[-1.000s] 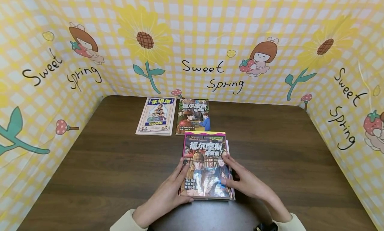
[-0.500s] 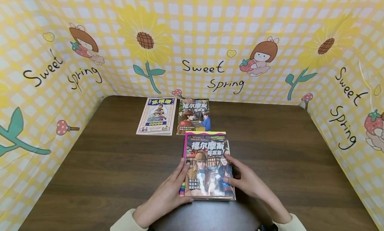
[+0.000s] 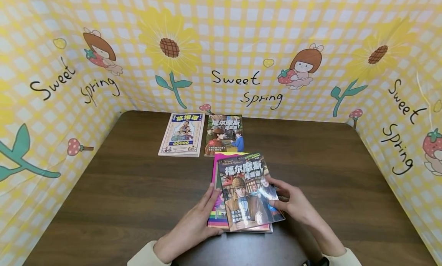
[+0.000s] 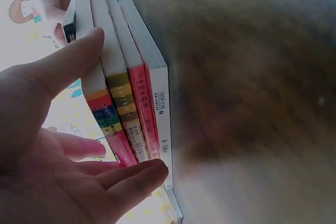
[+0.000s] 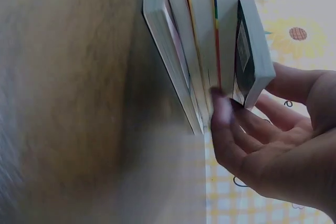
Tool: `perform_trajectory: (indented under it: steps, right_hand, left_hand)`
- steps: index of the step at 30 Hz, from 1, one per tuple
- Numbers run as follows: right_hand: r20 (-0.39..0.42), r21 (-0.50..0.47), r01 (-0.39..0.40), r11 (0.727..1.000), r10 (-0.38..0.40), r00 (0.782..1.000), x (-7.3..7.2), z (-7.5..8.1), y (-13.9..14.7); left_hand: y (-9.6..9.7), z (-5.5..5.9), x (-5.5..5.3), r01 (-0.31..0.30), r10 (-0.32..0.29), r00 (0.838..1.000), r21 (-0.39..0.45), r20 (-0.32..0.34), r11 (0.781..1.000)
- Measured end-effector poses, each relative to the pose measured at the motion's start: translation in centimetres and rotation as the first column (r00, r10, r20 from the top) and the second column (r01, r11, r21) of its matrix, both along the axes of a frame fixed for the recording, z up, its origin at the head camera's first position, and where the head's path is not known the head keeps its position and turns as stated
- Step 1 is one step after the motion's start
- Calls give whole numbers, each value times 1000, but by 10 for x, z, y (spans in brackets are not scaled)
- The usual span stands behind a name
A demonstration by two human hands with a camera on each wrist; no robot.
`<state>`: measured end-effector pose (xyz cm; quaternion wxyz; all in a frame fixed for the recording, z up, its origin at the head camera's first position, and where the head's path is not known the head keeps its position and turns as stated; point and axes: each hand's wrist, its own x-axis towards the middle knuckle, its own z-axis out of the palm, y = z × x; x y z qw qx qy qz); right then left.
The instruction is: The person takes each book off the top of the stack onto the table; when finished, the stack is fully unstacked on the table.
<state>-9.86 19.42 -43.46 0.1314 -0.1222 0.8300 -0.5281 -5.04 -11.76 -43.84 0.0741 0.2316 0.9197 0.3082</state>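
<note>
Book stack (image 3: 218,218) remained lower centre, left hand (image 3: 191,222) loosely bracing, right hand (image 3: 298,207) pinching Sherlock Holmes paperback (image 3: 241,199); two books (image 3: 181,137) lay mid-frame.

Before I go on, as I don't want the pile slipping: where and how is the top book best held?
Probably pinch the top book across cover and underside at its right edge, coming from the right: it sits askew and overhangs the pile there, leaving the underside reachable. The right hand holds that edge.
</note>
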Motion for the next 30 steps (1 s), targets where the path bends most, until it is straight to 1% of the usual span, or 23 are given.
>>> perform_trajectory:
  steps: [2, 4, 8, 12, 16, 19, 21, 23, 26, 28, 30]
  right_hand:
    - [15, -17, 1, 1000, -1, 1000, -2, 2, 4]
    - [56, -47, 11, 999, -9, 998, -4, 4, 7]
    - [134, -83, 47, 995, -36, 990, -8, 8, 14]
    - [192, -118, 55, 991, -31, 981, -12, 14, 20]
    - [212, -120, 51, 991, -25, 977, -19, 24, 25]
    - [184, -114, 59, 992, -38, 982, -26, 34, 30]
    - [172, -117, 89, 989, -68, 983, -32, 40, 32]
    - [151, -113, 133, 985, -115, 982, -38, 46, 34]
    - [121, -87, 223, 971, -212, 970, -52, 50, 33]
    - [90, -59, 286, 956, -281, 956, -63, 51, 31]
    - [54, -44, 332, 942, -330, 942, -73, 51, 28]
  left_hand:
    - [0, 0, 0, -2, 2, 1000, -5, 6, 1000]
    - [1, 1, -1, -3, 4, 1000, -14, 16, 1000]
    - [1, 2, 0, 3, -2, 1000, -31, 30, 1000]
    - [0, 2, -1, 5, -4, 1000, -43, 31, 999]
    - [0, 3, -1, 6, -5, 1000, -55, 31, 998]
    - [0, 3, -2, 6, -4, 999, -61, 39, 998]
    - [0, 4, -2, 4, 0, 999, -70, 52, 998]
    - [0, 4, -2, 3, 1, 999, -73, 54, 997]
    - [0, 4, -2, -3, 8, 998, -84, 63, 996]
    - [0, 4, -2, -4, 10, 998, -87, 64, 996]
    - [0, 4, -2, -6, 13, 997, -92, 77, 996]
